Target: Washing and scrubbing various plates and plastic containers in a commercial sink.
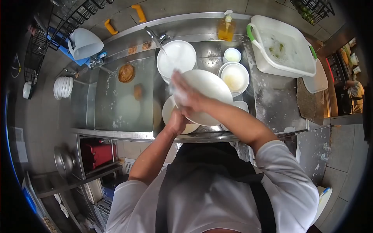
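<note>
A white round plate [209, 87] is tilted over the sink, held at its lower left edge by my left hand [178, 121]. Across the plate's left part lies my right hand [186, 91], blurred, with its fingers pointing up and left; whether it holds something is hard to tell. Behind them, water from the faucet [156, 38] runs onto a stack of white plates [177, 56]. White bowls [235, 77] are stacked to the right, below a small white cup [232, 55]. Under my hands sits another pale dish [167, 109], partly hidden.
The left basin [125, 99] holds cloudy water with a round brown object [126, 73]. A pump bottle of amber liquid [226, 27] stands at the back. To the right are a white tub [282, 49] of sudsy water and a cutting board [315, 77]. A person [356, 94] is far right.
</note>
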Tool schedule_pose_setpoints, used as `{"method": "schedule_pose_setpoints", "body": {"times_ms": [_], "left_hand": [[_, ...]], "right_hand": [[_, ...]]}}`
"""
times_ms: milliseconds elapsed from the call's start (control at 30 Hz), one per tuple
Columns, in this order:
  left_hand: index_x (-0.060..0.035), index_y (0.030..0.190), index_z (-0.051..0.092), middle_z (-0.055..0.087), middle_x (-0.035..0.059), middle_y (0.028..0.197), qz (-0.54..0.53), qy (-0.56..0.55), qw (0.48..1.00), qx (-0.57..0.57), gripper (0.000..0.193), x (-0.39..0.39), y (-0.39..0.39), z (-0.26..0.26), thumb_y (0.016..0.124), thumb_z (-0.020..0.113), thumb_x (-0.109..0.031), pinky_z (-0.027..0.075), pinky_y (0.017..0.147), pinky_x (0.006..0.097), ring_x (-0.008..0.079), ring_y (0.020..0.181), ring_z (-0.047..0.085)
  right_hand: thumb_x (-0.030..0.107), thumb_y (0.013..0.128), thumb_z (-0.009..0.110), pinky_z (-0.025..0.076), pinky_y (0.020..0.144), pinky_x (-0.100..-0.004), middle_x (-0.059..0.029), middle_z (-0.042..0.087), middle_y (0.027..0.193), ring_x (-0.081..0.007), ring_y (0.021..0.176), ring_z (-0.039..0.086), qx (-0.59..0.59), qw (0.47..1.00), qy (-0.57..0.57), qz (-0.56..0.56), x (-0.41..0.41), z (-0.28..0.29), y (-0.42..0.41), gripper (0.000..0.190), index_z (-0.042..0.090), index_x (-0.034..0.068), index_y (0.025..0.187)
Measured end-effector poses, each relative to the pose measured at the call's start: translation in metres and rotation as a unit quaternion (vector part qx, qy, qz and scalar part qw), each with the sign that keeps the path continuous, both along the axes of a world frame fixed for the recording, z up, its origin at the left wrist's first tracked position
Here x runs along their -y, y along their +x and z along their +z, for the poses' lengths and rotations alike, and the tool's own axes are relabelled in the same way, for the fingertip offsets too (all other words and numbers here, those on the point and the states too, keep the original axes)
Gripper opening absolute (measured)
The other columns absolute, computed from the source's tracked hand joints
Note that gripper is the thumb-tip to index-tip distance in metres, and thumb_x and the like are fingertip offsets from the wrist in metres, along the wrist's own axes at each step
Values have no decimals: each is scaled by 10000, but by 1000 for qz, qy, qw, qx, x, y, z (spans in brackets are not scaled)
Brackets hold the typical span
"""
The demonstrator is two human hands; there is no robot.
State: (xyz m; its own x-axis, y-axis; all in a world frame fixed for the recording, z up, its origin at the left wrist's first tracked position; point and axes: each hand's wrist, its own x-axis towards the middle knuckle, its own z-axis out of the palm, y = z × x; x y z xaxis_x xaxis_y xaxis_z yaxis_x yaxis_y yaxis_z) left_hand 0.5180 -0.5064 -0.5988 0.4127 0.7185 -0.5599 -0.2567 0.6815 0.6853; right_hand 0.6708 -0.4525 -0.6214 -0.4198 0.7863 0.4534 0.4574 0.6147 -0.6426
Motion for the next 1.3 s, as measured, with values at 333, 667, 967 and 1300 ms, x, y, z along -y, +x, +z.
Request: {"method": "schedule_pose_setpoints", "body": {"times_ms": [333,667,967,1300], "left_hand": [[6,1084,565,564,59,920,119,109,987,6,485,-16,2,-14,613,471,71,449,674,286,184,783,543],[17,1003,574,560,69,889,106,144,984,8,403,-20,4,16,610,489,46,465,771,324,211,811,552],[37,1040,587,596,98,984,114,126,985,33,450,-15,-9,3,597,514,14,485,858,371,255,903,590],[7,1361,460,589,161,1263,40,115,988,97,669,4,-19,6,695,523,2,508,992,531,336,1168,596]], "right_hand": [[236,974,524,119,1231,-476,-203,78,1637,-362,1522,74,164,982,-18,-87,-9,-8,66,680,218,63,1556],[165,921,587,153,1220,-489,-208,74,1638,-383,1518,79,200,968,-1,-153,-10,-14,59,710,265,41,1541],[155,850,644,110,1232,-492,-182,154,1633,-316,1530,81,293,952,1,90,13,16,105,776,296,86,1541],[186,879,610,181,1223,-482,-174,241,1607,-352,1494,221,98,968,-6,232,33,24,49,650,396,103,1487]]}}
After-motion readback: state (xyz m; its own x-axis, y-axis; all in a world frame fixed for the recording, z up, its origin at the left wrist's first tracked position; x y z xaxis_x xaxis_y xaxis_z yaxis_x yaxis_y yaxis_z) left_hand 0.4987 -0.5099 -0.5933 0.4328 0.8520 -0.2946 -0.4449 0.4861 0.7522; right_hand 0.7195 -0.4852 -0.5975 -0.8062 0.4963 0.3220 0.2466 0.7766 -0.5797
